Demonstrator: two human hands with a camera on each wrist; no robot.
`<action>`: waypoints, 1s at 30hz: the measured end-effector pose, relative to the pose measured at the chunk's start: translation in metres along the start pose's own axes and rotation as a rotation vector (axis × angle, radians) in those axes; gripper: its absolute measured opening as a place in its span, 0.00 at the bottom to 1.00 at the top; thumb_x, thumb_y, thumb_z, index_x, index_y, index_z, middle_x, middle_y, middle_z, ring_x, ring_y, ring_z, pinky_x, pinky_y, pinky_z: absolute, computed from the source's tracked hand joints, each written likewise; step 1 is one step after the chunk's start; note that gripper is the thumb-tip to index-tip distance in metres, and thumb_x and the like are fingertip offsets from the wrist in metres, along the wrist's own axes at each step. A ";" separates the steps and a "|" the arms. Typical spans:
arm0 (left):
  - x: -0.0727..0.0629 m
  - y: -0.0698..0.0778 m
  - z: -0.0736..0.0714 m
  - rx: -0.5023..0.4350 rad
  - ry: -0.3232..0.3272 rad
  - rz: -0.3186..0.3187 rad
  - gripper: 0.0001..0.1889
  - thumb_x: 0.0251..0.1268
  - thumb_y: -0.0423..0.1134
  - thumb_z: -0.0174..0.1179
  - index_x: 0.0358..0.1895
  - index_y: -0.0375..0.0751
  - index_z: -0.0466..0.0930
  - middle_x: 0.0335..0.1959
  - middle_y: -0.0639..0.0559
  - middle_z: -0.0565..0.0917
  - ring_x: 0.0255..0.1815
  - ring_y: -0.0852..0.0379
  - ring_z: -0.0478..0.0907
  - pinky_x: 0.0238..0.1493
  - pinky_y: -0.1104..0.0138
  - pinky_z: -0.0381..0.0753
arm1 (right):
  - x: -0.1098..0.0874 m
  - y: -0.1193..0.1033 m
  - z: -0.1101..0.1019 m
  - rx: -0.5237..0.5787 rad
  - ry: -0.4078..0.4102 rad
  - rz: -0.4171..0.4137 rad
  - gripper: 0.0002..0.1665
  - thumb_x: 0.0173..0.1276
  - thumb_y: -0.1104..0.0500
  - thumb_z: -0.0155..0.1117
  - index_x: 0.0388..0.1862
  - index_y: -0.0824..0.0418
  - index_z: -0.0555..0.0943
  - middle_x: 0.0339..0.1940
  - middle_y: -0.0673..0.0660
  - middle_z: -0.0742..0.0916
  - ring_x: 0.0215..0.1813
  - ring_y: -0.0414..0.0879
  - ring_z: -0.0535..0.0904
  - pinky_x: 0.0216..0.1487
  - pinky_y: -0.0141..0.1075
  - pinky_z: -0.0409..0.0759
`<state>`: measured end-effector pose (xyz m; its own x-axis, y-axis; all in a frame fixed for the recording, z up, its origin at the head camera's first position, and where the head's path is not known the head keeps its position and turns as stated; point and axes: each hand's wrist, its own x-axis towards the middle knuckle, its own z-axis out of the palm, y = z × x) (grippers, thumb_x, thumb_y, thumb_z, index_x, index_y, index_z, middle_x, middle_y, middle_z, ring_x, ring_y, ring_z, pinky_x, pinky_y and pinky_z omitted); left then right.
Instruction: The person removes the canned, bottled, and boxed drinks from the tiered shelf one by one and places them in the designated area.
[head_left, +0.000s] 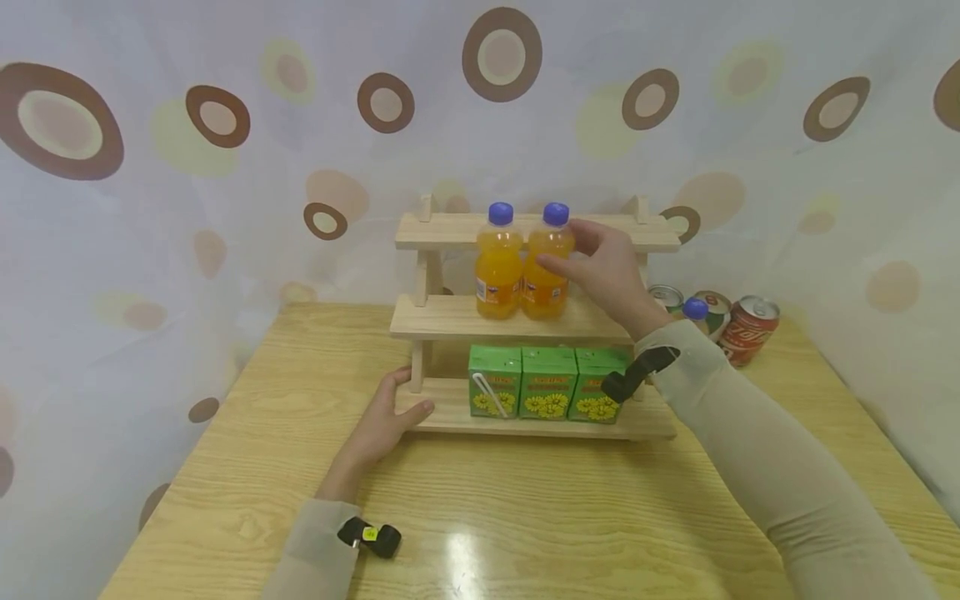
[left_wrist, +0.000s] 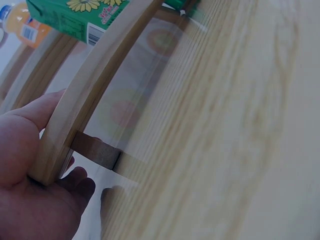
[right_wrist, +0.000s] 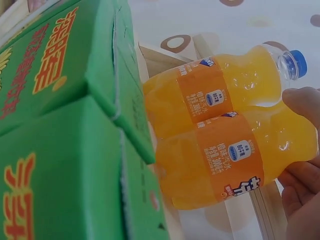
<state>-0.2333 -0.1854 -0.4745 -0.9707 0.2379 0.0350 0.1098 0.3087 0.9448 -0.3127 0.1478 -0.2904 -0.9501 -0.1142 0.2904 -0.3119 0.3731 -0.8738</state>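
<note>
Two orange soda bottles (head_left: 498, 271) with blue caps stand side by side on the middle board of a three-tier wooden shelf (head_left: 442, 317). My right hand (head_left: 603, 267) holds the right-hand bottle (right_wrist: 235, 157) around its upper part, thumb on one side and fingers on the other. That bottle touches its neighbour. Down at the left end of the lowest board, my left hand (head_left: 386, 421) grips the wood; in the left wrist view the thumb lies over the board (left_wrist: 75, 100) and the fingers curl beneath it.
Three green drink boxes (head_left: 547, 383) stand in a row on the lowest board. Behind my right forearm, on the table (head_left: 487, 492), are a red cola can (head_left: 750, 329), other cans (head_left: 712, 307) and another blue-capped bottle (head_left: 695, 310). A patterned curtain (head_left: 225, 192) hangs behind.
</note>
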 end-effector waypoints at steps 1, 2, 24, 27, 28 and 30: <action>0.000 0.000 0.000 -0.001 -0.002 0.003 0.33 0.70 0.45 0.62 0.73 0.44 0.58 0.76 0.44 0.55 0.78 0.43 0.44 0.73 0.41 0.45 | -0.001 0.000 0.000 -0.010 0.004 0.009 0.43 0.56 0.46 0.78 0.69 0.55 0.74 0.64 0.53 0.80 0.66 0.45 0.73 0.68 0.40 0.68; 0.000 0.000 0.000 -0.002 -0.004 0.004 0.33 0.70 0.45 0.62 0.73 0.44 0.58 0.76 0.44 0.55 0.78 0.43 0.44 0.73 0.41 0.45 | -0.001 -0.001 -0.001 -0.020 0.008 0.018 0.43 0.56 0.45 0.78 0.69 0.55 0.74 0.65 0.54 0.80 0.66 0.45 0.73 0.69 0.40 0.68; -0.008 0.022 -0.001 0.024 -0.026 -0.034 0.35 0.72 0.42 0.60 0.74 0.38 0.53 0.78 0.39 0.51 0.78 0.39 0.41 0.73 0.40 0.43 | -0.028 0.006 -0.036 -0.176 0.127 0.031 0.52 0.52 0.38 0.78 0.71 0.59 0.71 0.70 0.58 0.75 0.72 0.51 0.66 0.73 0.47 0.61; -0.012 0.031 -0.001 0.012 -0.031 -0.038 0.34 0.72 0.40 0.59 0.74 0.36 0.53 0.77 0.38 0.50 0.78 0.38 0.41 0.73 0.39 0.42 | -0.031 0.010 -0.043 -0.183 0.151 0.026 0.51 0.52 0.39 0.79 0.70 0.60 0.72 0.69 0.59 0.75 0.72 0.52 0.66 0.73 0.49 0.60; -0.012 0.031 -0.001 0.009 -0.032 -0.037 0.34 0.72 0.40 0.59 0.74 0.36 0.53 0.77 0.38 0.51 0.78 0.38 0.41 0.73 0.39 0.42 | -0.033 0.010 -0.045 -0.185 0.160 0.025 0.51 0.52 0.39 0.79 0.70 0.61 0.72 0.69 0.59 0.75 0.72 0.52 0.66 0.73 0.50 0.59; -0.010 0.026 -0.001 0.016 -0.028 -0.033 0.34 0.72 0.41 0.60 0.74 0.38 0.54 0.77 0.39 0.51 0.78 0.39 0.41 0.73 0.40 0.43 | -0.036 0.011 -0.049 -0.189 0.172 0.031 0.51 0.52 0.39 0.79 0.70 0.61 0.72 0.69 0.60 0.75 0.72 0.52 0.65 0.73 0.50 0.58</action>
<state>-0.2211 -0.1806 -0.4503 -0.9673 0.2534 -0.0056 0.0815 0.3318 0.9398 -0.2819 0.2013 -0.2913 -0.9386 0.0526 0.3410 -0.2600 0.5417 -0.7993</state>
